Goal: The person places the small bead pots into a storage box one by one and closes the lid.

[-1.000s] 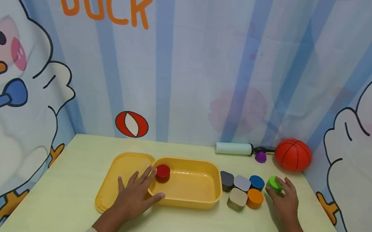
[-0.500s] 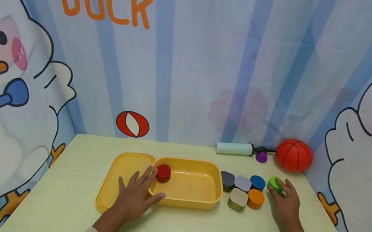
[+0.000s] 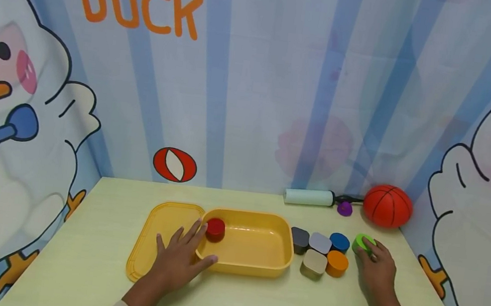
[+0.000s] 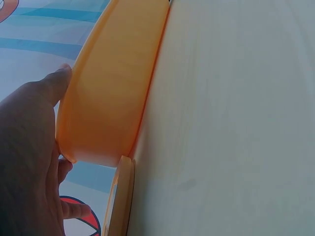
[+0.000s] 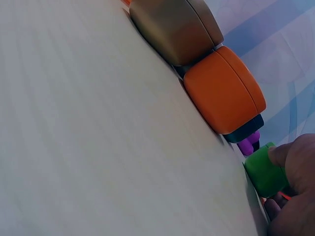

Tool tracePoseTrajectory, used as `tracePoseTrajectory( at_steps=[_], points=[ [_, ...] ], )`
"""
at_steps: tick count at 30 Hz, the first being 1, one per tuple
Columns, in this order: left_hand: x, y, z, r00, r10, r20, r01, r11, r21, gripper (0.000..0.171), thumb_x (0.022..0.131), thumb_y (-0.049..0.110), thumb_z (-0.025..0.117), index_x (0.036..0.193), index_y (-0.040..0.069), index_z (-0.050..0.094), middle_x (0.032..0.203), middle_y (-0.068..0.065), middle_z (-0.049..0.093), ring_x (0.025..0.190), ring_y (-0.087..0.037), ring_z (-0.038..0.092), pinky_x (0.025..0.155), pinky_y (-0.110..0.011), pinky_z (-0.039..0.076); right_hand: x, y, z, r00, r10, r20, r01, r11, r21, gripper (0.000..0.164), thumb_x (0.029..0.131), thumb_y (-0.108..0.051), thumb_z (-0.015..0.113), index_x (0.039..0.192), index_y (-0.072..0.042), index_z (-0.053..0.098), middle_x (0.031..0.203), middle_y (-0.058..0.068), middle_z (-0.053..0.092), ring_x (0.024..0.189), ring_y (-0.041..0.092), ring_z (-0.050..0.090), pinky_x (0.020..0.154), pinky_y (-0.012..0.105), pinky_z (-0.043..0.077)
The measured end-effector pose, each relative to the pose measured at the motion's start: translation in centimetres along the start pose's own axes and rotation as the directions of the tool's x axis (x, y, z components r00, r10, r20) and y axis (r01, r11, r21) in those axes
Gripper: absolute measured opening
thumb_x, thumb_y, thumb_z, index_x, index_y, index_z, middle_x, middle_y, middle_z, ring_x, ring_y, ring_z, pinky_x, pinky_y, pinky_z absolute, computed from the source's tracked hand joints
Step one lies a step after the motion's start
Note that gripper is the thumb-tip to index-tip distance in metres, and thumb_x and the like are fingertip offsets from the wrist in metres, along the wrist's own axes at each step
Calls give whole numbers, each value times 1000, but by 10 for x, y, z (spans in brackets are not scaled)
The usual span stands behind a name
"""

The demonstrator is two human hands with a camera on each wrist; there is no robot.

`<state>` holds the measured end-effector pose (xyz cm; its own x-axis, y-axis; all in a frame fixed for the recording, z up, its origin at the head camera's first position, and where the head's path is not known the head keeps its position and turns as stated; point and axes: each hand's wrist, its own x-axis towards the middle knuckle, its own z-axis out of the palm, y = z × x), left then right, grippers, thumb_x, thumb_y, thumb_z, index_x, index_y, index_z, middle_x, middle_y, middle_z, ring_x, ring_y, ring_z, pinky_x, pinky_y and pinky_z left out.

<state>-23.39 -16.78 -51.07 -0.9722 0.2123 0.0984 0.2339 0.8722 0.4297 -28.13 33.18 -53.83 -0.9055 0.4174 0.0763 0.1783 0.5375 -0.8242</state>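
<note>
My left hand (image 3: 175, 262) spreads its fingers over the left end of a yellow plastic box (image 3: 243, 268), with the thumb at the front rim. One small round red case (image 3: 216, 230) sits inside, near the left wall. The yellow lid (image 3: 146, 242) lies flat to the left, partly under the hand. On the right, my right hand (image 3: 380, 269) pinches a small round green case (image 3: 360, 242) between thumb and fingers. In the right wrist view the green case (image 5: 264, 172) stands at the table surface, its far side hidden by the hand.
Between box and right hand cluster a dark grey case (image 3: 300, 239), a light grey case (image 3: 320, 242), a beige case (image 3: 314, 263), a blue case (image 3: 340, 241) and an orange case (image 3: 337, 263). Behind lie a pale pump (image 3: 308, 196), a purple piece (image 3: 345, 208) and a toy basketball (image 3: 387, 206).
The right hand's fingers shift slightly on the green case, which tilts a little. The left hand and the box stay put.
</note>
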Motion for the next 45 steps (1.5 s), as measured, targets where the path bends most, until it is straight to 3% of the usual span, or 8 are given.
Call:
tracePoseTrajectory(
  at_steps=[14,24,27,30,34,39,45],
  points=[
    [-4,-5,2,1000,-6,13,6,1000,-7,91,103,77,51,175,27,30,186,5,16,165,-53,26,119,-93,-5,-5,4,5,999,-17,-31,18,999,35,47,111,-9,63,157,-3,57,167,28,43,152,51,45,123,61,45],
    [-5,-4,0,1000,-5,17,5,1000,-11,90,103,77,51,175,27,30,186,5,16,165,-54,26,119,-93,-5,-7,3,4,999,-10,-49,15,995,96,47,113,-23,63,158,-11,59,170,19,44,158,43,42,121,58,45],
    [-6,-3,0,1000,-3,10,4,1000,-9,90,103,77,51,175,26,31,185,4,18,165,-53,28,119,-93,-3,-8,2,3,998,-10,-60,15,996,83,47,112,-28,65,157,-14,60,169,16,47,158,39,44,120,50,47],
    [-5,-3,-1,1000,-9,13,9,1000,-6,91,103,77,51,175,27,30,186,5,17,166,-53,26,120,-93,-4,-8,2,2,997,-20,-75,26,996,81,47,111,-31,67,156,-17,63,168,12,50,157,36,46,117,30,52],
    [-3,-4,0,1000,-6,18,6,1000,-5,90,103,78,50,175,28,29,186,7,16,166,-52,26,120,-93,-5,-10,1,1,994,-38,-105,49,993,105,47,109,-32,70,153,-17,65,165,10,53,153,33,51,98,3,49],
    [-2,1,0,1000,15,13,-15,1000,-28,88,104,75,51,175,28,29,185,5,17,166,-53,26,120,-93,-5,-11,-5,-4,986,-59,-155,82,986,148,46,107,-28,73,151,-14,67,161,13,57,147,35,57,85,-5,44],
    [0,1,0,1000,11,6,-11,1000,-17,89,103,76,51,175,27,30,185,6,17,166,-53,27,120,-93,-4,-13,-19,1,970,-100,-222,137,978,159,45,105,-26,77,146,-9,70,155,18,63,135,36,65,81,-6,43]
  ],
)
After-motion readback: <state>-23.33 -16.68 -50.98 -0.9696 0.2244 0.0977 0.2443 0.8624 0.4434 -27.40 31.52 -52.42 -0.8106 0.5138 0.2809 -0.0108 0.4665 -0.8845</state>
